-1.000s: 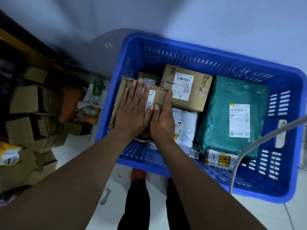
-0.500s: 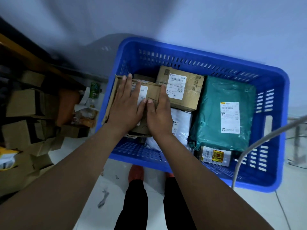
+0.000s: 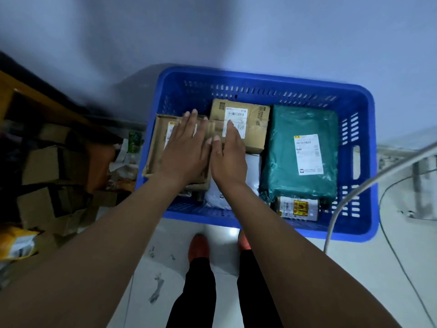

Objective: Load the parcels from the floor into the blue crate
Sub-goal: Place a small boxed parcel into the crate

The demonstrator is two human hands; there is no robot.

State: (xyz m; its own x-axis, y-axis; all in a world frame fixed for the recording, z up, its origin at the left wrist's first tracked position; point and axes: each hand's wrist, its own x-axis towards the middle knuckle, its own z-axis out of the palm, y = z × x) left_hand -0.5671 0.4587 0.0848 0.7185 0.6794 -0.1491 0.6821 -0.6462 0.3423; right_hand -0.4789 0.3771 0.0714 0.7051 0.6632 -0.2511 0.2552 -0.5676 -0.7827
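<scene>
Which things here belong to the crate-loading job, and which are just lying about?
Job: blue crate; flat cardboard parcel under left hand and right hand; brown box and green bag already inside; cardboard boxes piled at left.
Lying about: green bottle; grey cable.

left hand (image 3: 186, 150) flat, right hand (image 3: 230, 157) flat

A: Was the crate (image 3: 260, 78) plastic?
B: Smooth blue plastic. The box (image 3: 255, 136) was matt brown cardboard, the green parcel (image 3: 283, 147) was in shiny, crinkled plastic film, and the floor (image 3: 354, 256) was glossy tile.
</scene>
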